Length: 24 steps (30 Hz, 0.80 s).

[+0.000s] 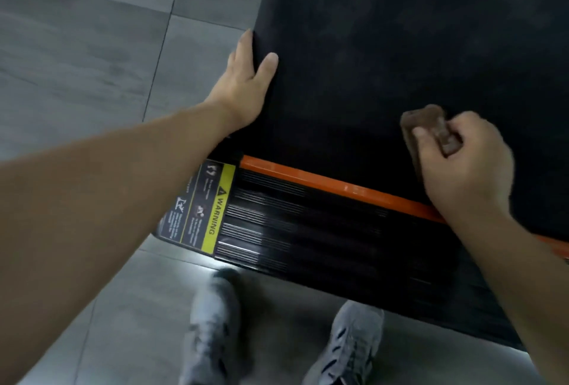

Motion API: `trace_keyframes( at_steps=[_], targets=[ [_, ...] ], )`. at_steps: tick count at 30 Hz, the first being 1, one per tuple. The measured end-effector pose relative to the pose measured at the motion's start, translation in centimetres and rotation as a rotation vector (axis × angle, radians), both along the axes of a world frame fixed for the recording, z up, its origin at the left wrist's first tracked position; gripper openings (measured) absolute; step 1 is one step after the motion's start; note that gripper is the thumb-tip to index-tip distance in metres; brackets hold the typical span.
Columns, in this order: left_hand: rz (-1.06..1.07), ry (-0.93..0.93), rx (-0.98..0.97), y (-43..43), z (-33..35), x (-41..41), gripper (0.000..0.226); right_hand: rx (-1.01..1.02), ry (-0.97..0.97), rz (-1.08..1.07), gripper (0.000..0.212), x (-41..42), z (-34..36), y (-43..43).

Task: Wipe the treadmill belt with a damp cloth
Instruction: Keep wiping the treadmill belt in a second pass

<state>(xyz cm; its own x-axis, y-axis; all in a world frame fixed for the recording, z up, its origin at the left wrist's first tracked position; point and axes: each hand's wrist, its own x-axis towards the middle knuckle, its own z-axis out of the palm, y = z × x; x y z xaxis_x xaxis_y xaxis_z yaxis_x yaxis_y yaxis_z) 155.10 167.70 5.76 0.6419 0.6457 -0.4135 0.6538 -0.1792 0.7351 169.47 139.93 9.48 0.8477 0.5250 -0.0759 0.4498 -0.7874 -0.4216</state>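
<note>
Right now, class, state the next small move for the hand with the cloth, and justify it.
Probably sweep the cloth across the belt toward the left hand: the right hand grips it at the near edge, by the orange strip.

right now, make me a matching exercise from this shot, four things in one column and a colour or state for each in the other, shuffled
Column A
1. left hand
2. right hand
3. cloth
4. side strip

Column B
a. orange
b. brown, bunched up
c. flat, fingers straight, at the edge of the belt
d. curled round the cloth

Pairs: 1-c, 2-d, 3-b, 4-a
</note>
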Motion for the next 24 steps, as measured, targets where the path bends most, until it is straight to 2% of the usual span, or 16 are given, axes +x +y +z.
trace_keyframes(
  at_steps=[5, 9, 12, 15, 17, 20, 22, 24],
  targets=[
    [0.034, -0.097, -0.11, 0.8, -0.6, 0.0, 0.069, -0.048, -0.008, -0.243, 0.019, -4.6, 0.2, 4.0],
    [0.187, -0.178, -0.38, 1.8, -0.5, -0.1, 0.053, -0.022, -0.031, -0.209, 0.021, -10.3, 0.0, 10.9],
    [0.22, -0.162, -0.505, 3.1, -0.8, -0.7, 0.061, 0.112, -0.047, -0.123, 0.021, -12.4, -0.7, 15.9],
    [0.144, -0.147, -0.581, 3.4, -1.6, -1.8, 0.062, 0.033, -0.239, 0.086, 0.025, -9.7, -1.1, 17.6],
    [0.187, -0.166, -0.692, 3.3, -1.9, -2.3, 0.057, -0.012, -0.29, 0.048, 0.027, -7.6, -1.1, 18.5],
    [0.291, -0.17, -0.852, 3.4, -2.1, -2.3, 0.065, 0.049, -0.23, -0.062, 0.027, -8.0, -1.4, 20.3],
    [0.32, -0.198, -0.946, 3.6, -2.3, -2.4, 0.059, 0.094, -0.148, 0.115, 0.027, -9.4, -1.3, 19.8],
    [0.333, -0.197, -0.919, 3.6, -1.7, -2.8, 0.058, 0.08, -0.03, 0.338, 0.024, -10.5, -0.6, 17.6]
  ],
)
